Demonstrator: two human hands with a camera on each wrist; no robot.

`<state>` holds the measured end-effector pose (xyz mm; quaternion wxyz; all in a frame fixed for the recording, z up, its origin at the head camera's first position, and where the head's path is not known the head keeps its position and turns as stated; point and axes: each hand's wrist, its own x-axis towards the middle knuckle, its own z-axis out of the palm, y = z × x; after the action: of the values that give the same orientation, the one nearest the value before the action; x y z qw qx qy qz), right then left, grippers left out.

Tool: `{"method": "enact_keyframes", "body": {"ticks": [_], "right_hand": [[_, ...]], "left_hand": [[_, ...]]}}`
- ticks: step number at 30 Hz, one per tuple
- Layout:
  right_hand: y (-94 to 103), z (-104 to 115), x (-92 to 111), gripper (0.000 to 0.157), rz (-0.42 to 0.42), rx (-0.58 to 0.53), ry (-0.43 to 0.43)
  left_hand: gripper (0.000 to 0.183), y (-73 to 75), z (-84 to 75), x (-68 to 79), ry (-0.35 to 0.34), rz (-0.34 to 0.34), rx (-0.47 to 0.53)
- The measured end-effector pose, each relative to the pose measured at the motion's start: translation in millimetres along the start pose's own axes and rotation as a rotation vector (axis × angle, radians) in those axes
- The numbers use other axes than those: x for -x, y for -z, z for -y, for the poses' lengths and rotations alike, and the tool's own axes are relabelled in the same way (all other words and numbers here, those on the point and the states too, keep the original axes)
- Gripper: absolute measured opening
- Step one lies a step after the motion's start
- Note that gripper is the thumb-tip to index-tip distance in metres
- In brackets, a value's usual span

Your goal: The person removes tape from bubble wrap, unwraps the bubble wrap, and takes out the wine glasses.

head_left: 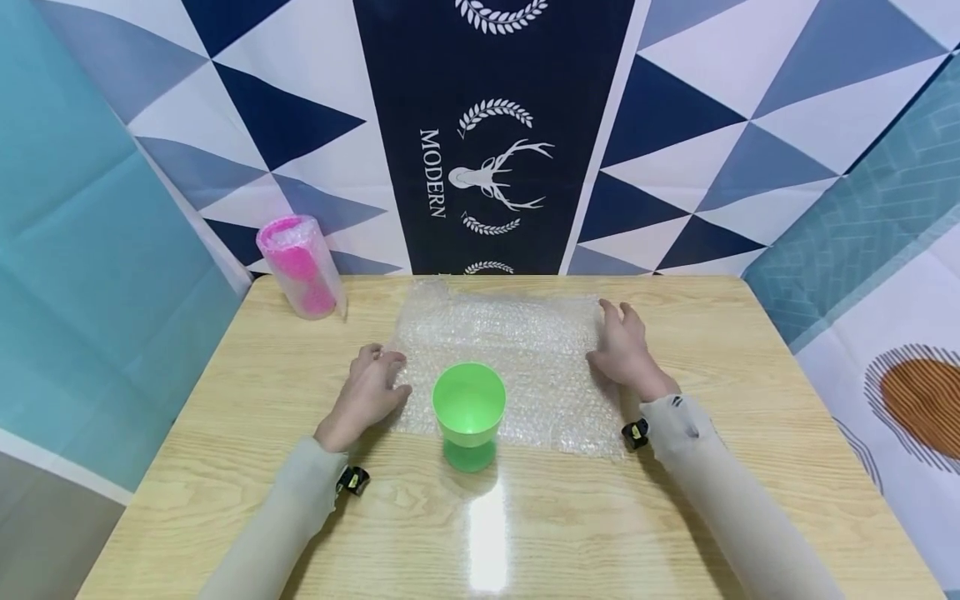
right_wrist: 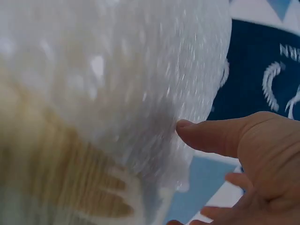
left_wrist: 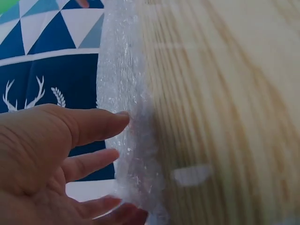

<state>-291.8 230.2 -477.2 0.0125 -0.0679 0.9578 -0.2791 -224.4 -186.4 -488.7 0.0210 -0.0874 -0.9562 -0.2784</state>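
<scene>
A sheet of clear bubble wrap (head_left: 525,367) lies spread flat on the table. At its front edge stands an upright green plastic goblet (head_left: 469,404), its bowl overlapping the sheet in the head view. My left hand (head_left: 366,392) is at the sheet's left edge, fingers loosely bent and apart. In the left wrist view the thumb (left_wrist: 101,125) reaches the wrap's edge. At the right edge is my right hand (head_left: 624,350), its fingers spread. Its thumb (right_wrist: 206,136) meets the edge of the wrap in the right wrist view. Neither hand touches the goblet.
A pink item rolled in clear bubble wrap (head_left: 300,267) stands upright at the table's back left corner. The wooden table (head_left: 420,533) backs onto a patterned cloth (head_left: 495,183) with a stag's head. Each wrist wears a small black device.
</scene>
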Motion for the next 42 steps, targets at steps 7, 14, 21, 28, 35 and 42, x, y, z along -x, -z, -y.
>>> {"method": "enact_keyframes", "body": {"ticks": [7, 14, 21, 28, 35, 42], "right_hand": [[-10.9, 34, 39, 0.076, -0.003, 0.148, 0.238], [-26.5, 63, 76, 0.071, 0.086, 0.129, 0.312], [-40.0, 76, 84, 0.062, 0.089, 0.136, 0.301], [-44.7, 76, 80, 0.045, 0.057, 0.184, 0.200], [-37.6, 69, 73, 0.034, 0.087, 0.211, 0.128], [-24.6, 68, 65, 0.028, 0.168, 0.220, 0.050]], "left_hand": [[0.045, 5.2, -12.2, 12.3, -0.216, -0.073, -0.087], [0.039, 3.6, -17.5, 24.7, -0.323, -0.028, -0.128], [0.022, -5.8, -14.4, 21.1, -0.369, 0.022, -0.100], [0.017, -10.5, -10.8, 13.8, -0.363, 0.005, -0.034], [0.023, -6.9, -12.7, 9.4, -0.323, 0.041, -0.092], [0.016, -2.2, -18.4, 4.3, -0.378, 0.110, -0.075]]}}
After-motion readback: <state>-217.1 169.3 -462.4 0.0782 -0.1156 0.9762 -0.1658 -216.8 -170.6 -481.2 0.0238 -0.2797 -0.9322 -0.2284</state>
